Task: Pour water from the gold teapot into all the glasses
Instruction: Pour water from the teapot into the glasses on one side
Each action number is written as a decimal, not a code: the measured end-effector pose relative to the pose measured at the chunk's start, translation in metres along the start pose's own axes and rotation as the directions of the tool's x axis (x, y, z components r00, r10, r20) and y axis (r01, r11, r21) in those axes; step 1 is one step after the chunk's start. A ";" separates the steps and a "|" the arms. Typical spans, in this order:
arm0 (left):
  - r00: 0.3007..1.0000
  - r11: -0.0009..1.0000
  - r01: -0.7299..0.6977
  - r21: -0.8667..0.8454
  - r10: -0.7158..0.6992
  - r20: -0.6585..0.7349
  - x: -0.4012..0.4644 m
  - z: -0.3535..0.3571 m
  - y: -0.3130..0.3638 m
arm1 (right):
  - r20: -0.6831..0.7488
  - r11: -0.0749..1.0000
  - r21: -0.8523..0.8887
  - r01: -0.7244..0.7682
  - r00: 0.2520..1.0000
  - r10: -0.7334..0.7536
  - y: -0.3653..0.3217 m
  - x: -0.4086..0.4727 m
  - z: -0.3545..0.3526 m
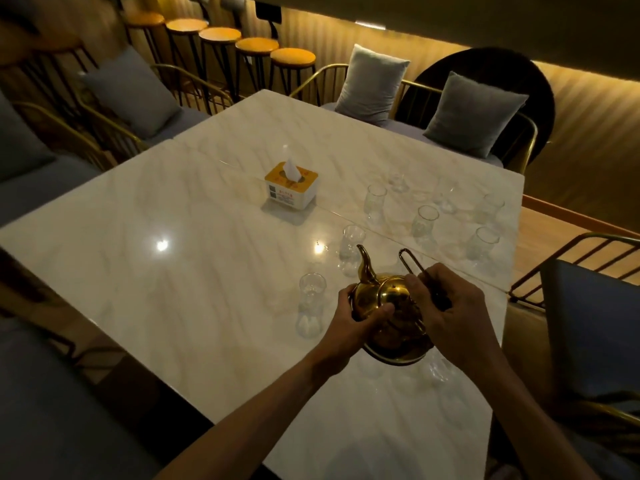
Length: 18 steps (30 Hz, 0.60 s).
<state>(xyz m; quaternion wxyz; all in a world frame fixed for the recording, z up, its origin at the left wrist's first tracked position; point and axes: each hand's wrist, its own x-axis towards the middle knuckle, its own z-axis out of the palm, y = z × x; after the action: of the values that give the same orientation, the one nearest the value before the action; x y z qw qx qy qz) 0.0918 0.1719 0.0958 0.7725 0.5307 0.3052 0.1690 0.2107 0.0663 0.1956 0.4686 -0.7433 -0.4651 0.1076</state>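
The gold teapot [391,306] hangs over the near right part of the white marble table [194,258], its spout pointing away towards a clear glass [351,249]. My right hand [446,306] grips the teapot's dark wire handle. My left hand [360,311] holds the pot's left side, thumb across the lid. A second glass [310,304] stands just left of the pot. Several more glasses [424,223] stand further back on the right, and one glass [440,370] shows partly under the pot. I cannot tell how full any glass is.
A yellow and white tissue box [291,187] sits at the table's middle. Chairs with grey cushions [372,84] line the far side and left side, a dark chair [588,327] stands at the right, and orange bar stools [256,46] run along the back wall.
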 end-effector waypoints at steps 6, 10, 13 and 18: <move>0.998 0.999 0.046 -0.016 -0.045 0.044 0.015 -0.045 -0.001 | -0.059 0.997 0.014 -0.077 0.995 0.077 -0.014 0.017 0.045; 0.992 0.994 0.109 -0.008 -0.108 0.071 0.022 -0.071 -0.007 | -0.121 0.990 0.056 -0.130 0.983 0.136 -0.022 0.021 0.078; 0.983 0.987 0.160 0.004 -0.160 0.095 0.026 -0.090 -0.013 | -0.156 0.982 0.057 -0.180 0.970 0.187 -0.020 0.021 0.098; 0.969 0.976 0.219 0.020 -0.220 0.111 0.028 -0.110 -0.028 | -0.216 0.954 0.079 -0.288 0.930 0.299 -0.012 0.021 0.126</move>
<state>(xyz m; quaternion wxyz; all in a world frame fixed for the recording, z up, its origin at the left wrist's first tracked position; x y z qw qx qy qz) 0.0397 0.2563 0.0339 0.8002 0.5054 0.3187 0.0513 0.1395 0.1597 0.1435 0.5140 -0.8008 -0.2899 0.1023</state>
